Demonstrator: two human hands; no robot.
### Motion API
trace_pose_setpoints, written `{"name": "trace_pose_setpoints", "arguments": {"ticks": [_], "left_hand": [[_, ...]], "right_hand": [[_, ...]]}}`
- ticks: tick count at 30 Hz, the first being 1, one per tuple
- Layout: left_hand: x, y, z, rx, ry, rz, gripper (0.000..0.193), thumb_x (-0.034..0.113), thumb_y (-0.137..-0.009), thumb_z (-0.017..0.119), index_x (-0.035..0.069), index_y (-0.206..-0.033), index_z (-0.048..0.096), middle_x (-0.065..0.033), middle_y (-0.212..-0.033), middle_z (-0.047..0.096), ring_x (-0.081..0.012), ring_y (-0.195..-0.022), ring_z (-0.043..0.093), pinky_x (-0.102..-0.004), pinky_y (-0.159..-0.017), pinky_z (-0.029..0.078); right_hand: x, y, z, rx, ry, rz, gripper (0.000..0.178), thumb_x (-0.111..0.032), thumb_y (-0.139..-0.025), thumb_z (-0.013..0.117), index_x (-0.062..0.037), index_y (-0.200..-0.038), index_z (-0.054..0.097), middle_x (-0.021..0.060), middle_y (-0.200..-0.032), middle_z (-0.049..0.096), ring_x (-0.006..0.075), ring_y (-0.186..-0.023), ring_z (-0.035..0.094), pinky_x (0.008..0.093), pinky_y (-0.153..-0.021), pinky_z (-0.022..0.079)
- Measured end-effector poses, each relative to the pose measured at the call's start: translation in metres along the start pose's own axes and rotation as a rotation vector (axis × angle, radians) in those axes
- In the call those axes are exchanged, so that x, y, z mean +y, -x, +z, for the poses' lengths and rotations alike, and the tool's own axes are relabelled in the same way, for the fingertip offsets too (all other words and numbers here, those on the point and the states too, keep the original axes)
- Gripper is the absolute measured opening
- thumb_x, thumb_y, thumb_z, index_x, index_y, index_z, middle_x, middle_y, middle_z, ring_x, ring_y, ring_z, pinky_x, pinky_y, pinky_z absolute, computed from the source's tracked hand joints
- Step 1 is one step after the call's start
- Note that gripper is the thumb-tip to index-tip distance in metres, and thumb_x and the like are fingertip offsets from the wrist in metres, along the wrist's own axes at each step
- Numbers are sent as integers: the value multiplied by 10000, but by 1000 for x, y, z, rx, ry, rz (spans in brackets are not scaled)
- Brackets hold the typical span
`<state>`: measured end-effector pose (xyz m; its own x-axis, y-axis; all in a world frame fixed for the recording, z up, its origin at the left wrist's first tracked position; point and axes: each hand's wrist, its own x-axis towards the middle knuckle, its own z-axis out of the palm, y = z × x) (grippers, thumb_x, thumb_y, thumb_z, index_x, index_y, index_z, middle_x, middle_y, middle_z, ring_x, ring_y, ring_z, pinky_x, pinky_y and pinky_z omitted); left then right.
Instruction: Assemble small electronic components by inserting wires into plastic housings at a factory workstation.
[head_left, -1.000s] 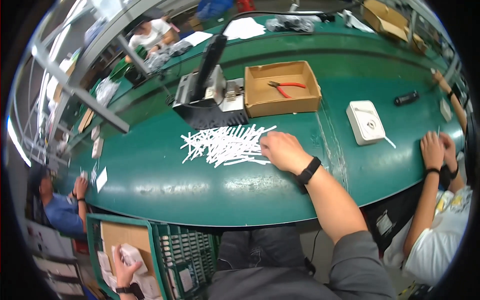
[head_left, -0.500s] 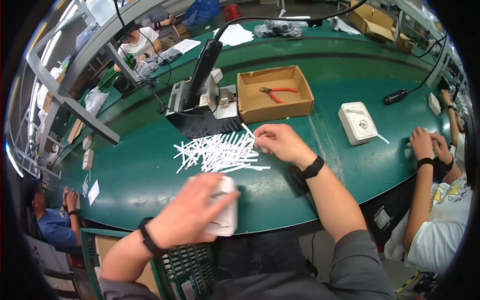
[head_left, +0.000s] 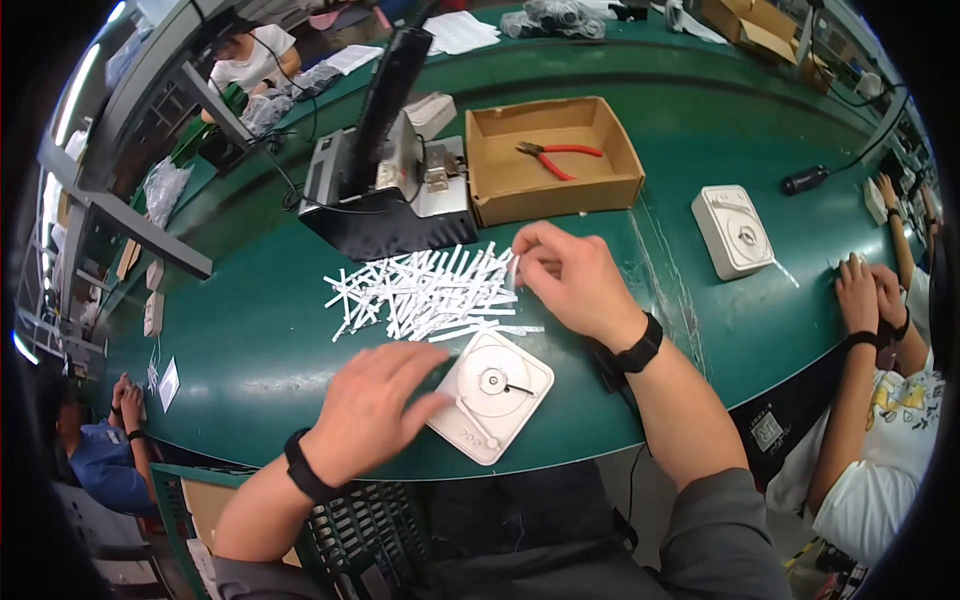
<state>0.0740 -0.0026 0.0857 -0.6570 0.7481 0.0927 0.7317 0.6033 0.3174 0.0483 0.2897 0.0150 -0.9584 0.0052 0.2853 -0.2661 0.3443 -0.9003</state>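
Observation:
A white, square device shaped like a small record player [head_left: 513,368] lies on the green tabletop in front of me, its round disc and arm facing up. My left hand [head_left: 375,405] is beside its left edge, thumb and fingers apart, the thumb at the device's edge. Beyond it spreads a loose pile of thin white strips [head_left: 420,290]. My right hand [head_left: 580,285] is at the pile's right end, fingertips pinched on a strip [head_left: 513,272] that is partly hidden by the fingers.
Behind the pile stand a black-and-silver machine [head_left: 390,222] and a cardboard box [head_left: 555,205] holding red-handled pliers [head_left: 560,150]. A second white device [head_left: 735,232] and a black-handled tool [head_left: 805,180] lie to the right. Co-workers' hands [head_left: 868,292] rest at the right edge.
The white device, blurred under my left hand before, now lies flat on the table with its disc up. My left hand has drawn off it to the left. My right hand stays by the pile.

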Motion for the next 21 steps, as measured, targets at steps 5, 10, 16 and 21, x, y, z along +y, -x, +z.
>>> {"name": "trace_pose_setpoints", "arguments": {"ticks": [5,10,16,21], "left_hand": [[-45,-34,30,50,15,39,223,187,-923,791,98,-1127,778,-108,-1020,760,-328,-933,734,-434,-809,596],[-55,-49,46,31,-29,115,150,203,-955,752,97,-1052,795,-97,-959,754,-312,-909,736,-434,-785,596],[-55,-44,43,80,-19,36,145,156,-912,796,85,-1038,796,-102,-966,755,-310,-906,736,-419,-789,595],[-8,-39,23,133,233,173,156,105,-871,829,76,-1021,795,-80,-984,740,-295,-917,716,-394,-799,589]], "right_hand": [[-3,2,4,28,-32,-47,148,-91,-1017,691,10,-1125,677,79,-881,786,130,-772,752,270,-729,593],[-8,4,9,33,-22,10,172,-70,-996,723,23,-1131,671,86,-893,792,133,-801,763,268,-737,594],[-14,5,9,50,-97,72,192,-47,-993,724,24,-1161,663,86,-887,792,129,-811,762,267,-733,588],[-6,4,4,-5,-5,51,277,-33,-988,724,21,-1242,628,87,-889,794,127,-819,765,266,-736,586]]}}
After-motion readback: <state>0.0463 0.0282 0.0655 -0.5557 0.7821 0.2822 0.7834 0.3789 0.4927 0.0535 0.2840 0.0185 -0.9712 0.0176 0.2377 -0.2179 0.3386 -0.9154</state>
